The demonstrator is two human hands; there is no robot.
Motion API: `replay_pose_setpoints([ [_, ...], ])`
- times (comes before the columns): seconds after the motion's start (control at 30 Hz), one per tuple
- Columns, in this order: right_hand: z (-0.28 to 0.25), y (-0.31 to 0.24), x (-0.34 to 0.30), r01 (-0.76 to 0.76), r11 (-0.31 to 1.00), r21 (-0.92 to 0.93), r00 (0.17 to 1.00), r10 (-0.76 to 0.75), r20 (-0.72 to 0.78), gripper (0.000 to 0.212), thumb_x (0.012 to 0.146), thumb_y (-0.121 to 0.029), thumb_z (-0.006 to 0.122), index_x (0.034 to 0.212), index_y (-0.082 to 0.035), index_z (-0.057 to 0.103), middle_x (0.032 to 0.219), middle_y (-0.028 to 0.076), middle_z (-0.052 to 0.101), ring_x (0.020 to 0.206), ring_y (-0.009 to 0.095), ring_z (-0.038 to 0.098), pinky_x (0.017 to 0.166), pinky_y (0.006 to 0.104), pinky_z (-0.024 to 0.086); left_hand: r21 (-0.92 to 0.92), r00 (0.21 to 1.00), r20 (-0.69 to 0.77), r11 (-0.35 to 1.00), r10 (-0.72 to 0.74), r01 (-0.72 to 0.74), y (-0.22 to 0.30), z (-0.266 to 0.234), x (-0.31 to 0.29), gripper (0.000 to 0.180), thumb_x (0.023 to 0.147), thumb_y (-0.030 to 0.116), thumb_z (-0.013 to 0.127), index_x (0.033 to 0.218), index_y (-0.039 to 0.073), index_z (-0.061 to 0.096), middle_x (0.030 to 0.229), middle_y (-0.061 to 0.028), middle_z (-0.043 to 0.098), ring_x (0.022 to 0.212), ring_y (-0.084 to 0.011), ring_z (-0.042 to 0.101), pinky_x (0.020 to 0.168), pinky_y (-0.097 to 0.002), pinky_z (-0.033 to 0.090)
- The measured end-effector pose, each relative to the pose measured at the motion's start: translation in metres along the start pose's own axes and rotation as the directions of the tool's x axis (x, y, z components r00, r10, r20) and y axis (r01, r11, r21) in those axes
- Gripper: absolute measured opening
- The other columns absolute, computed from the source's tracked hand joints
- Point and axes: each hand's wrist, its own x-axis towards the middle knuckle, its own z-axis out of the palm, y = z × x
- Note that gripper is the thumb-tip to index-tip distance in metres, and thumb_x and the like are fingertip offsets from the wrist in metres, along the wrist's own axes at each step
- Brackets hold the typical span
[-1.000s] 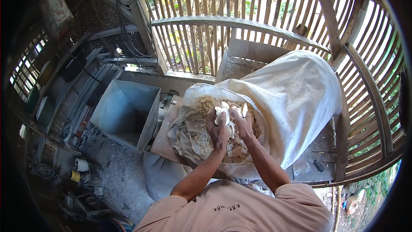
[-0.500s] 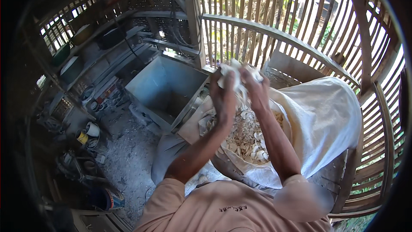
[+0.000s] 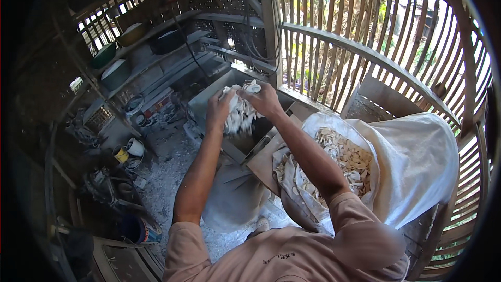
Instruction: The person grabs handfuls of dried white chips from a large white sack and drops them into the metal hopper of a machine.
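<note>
My left hand point(image 3: 218, 108) and my right hand point(image 3: 266, 101) are together above a square metal hopper point(image 3: 200, 106). Between them they clasp a heap of pale dried chips point(image 3: 240, 110), thin and curved. Some of the lower chips look blurred, as if falling into the hopper, whose inside is partly hidden by the hands. To the right lies a large white woven sack point(image 3: 417, 159), its mouth wide and turned toward me. More dried chips fill its mouth, cream and white, partly behind my right forearm.
A grey bulging sack point(image 3: 232, 198) stands below the hopper. Basins, among them a green one point(image 3: 104, 55), sit on the left shelf. A yellow container point(image 3: 121, 154) and a blue bucket point(image 3: 134, 228) are on the dusty floor. A slatted wall point(image 3: 334, 36) runs along the far right.
Both hands have moved left with the chips, from above the sack's mouth to over the hopper. The view has shifted, and chips now appear to drop from the hands.
</note>
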Motion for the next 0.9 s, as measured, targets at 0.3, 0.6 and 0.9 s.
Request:
replay_pose_setpoints([
  [0.3, -0.013, -0.008, -0.014, 0.185, 0.786, -0.59, 0.982, -0.132, 0.132, 0.057, 0.09, -0.052, 0.058, 0.115, -0.002, 0.065, 0.099, 0.023, 0.07, 0.096, 0.041, 0.066, 0.085, 0.0488, 0.051, 0.542, 0.906, 0.397, 0.759, 0.147, -0.36, 0.0, -0.009, -0.002, 0.035, 0.075, 0.024, 0.081, 0.107, 0.012, 0.074, 0.102, -0.0138, 0.07, 0.096, -0.0341, 0.067, 0.083, -0.0401, 0.052],
  [0.6, -0.021, 0.007, -0.02, 0.292, 0.819, -0.494, 0.954, -0.213, 0.211, 0.033, 0.088, -0.019, 0.061, 0.119, -0.007, 0.057, 0.103, 0.019, 0.067, 0.096, 0.039, 0.066, 0.082, 0.0491, 0.051, 0.677, 0.909, 0.416, 0.656, 0.031, -0.332, 0.001, 0.001, -0.004, 0.035, 0.073, 0.014, 0.08, 0.107, 0.011, 0.075, 0.106, -0.0153, 0.067, 0.098, -0.0336, 0.066, 0.085, -0.0408, 0.051],
  [0.9, -0.02, 0.028, -0.014, 0.314, 0.839, -0.445, 0.947, -0.307, 0.089, 0.029, 0.086, -0.017, 0.061, 0.113, -0.007, 0.06, 0.104, 0.017, 0.066, 0.097, 0.038, 0.065, 0.082, 0.0482, 0.051, 0.634, 0.808, 0.587, 0.593, 0.049, -0.496, -0.012, 0.001, 0.004, 0.039, 0.074, -0.005, 0.07, 0.109, 0.011, 0.073, 0.114, -0.0106, 0.066, 0.11, -0.0302, 0.062, 0.096, -0.0386, 0.049],
])
